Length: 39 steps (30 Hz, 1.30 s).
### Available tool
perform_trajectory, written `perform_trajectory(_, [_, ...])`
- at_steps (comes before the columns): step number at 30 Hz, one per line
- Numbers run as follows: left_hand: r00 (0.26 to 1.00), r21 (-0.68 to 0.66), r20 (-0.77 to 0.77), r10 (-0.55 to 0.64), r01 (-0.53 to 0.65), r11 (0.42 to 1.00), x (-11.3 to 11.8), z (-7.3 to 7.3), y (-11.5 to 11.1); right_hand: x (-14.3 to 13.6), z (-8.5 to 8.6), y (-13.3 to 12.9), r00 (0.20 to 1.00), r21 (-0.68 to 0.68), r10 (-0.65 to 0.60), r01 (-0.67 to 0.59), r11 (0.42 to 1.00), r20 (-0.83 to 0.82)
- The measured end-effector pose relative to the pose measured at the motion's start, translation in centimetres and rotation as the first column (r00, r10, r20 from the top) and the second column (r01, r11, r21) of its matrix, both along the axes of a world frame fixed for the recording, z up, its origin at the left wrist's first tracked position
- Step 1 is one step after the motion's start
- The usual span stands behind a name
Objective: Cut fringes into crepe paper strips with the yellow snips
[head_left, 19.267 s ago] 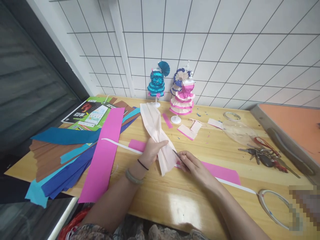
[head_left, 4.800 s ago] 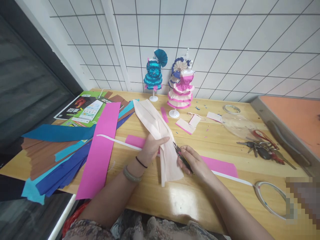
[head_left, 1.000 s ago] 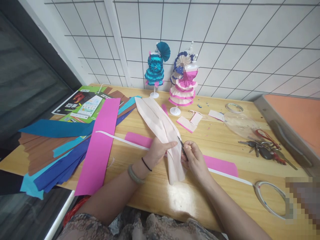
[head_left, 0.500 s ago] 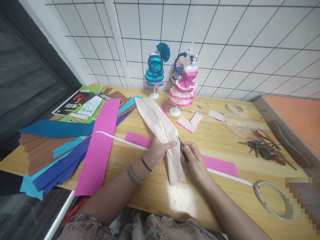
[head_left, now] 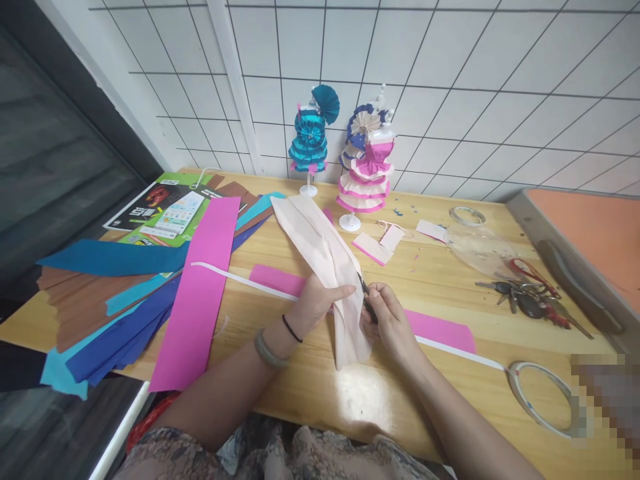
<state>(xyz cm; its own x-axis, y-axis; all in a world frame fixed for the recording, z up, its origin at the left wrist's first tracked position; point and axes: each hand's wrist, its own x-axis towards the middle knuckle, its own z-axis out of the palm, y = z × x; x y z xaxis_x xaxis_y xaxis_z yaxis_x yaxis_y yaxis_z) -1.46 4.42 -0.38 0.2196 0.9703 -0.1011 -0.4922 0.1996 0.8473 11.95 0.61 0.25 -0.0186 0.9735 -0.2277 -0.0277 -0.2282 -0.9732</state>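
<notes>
A long strip of pale pink crepe paper (head_left: 320,243) slants across the table in front of me. My left hand (head_left: 320,300) pinches it near its lower part, thumb lying on top. In my right hand (head_left: 387,317) is a pair of dark scissors (head_left: 367,300), their blades against the strip's right edge. Beneath both hands runs a bright pink paper strip (head_left: 440,330), with white double-sided tape (head_left: 465,353) along its near edge. The tape leads right to its roll (head_left: 540,400). The middle of the pink strip is hidden by my hands and the pale paper.
Left lie a wide magenta strip (head_left: 200,287), blue paper strips (head_left: 130,327) and brown paper (head_left: 95,300). Small dress forms in teal (head_left: 309,143) and pink-and-white (head_left: 367,177) paper stand by the tiled wall. Keys (head_left: 530,300) and an orange-lined tray (head_left: 590,240) are at right.
Both hands stay nearly in place. The pale paper has shifted slightly between them, and the scissors remain at its right edge.
</notes>
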Motion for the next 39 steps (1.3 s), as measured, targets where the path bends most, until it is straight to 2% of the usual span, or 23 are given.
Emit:
perform_trajectory(5, [0.99,0.058,-0.14,-0.026,0.034,0.998,0.07,0.19,-0.25,0.13,0.0,0.07,0.998,-0.044,-0.02,0.017,0.999,-0.054])
perform_trajectory(10, [0.983,0.08,-0.179,-0.049,0.064,0.995,0.27,0.2,-0.54,0.17,-0.24,0.12,0.999,-0.015,-0.032,0.032,0.999,-0.038])
perform_trajectory(19, [0.987,0.059,-0.15,-0.049,0.058,0.997,0.52,0.39,-0.73,0.1,-0.1,0.12,0.998,-0.019,-0.066,0.066,0.998,0.006])
perform_trajectory(28, [0.991,0.081,-0.132,-0.025,0.036,0.996,0.66,-0.03,-0.59,0.03,-0.19,0.22,0.997,-0.025,-0.077,0.076,0.997,-0.026])
perform_trajectory(35, [0.989,0.069,-0.151,0.002,0.008,0.998,0.69,0.19,-0.78,-0.05,0.11,0.14,0.995,-0.049,-0.09,0.088,0.995,-0.041])
perform_trajectory(39, [0.995,0.051,-0.105,-0.003,0.009,0.999,0.76,0.21,-0.8,-0.01,-0.1,0.18,0.996,-0.028,-0.079,0.078,0.997,-0.049])
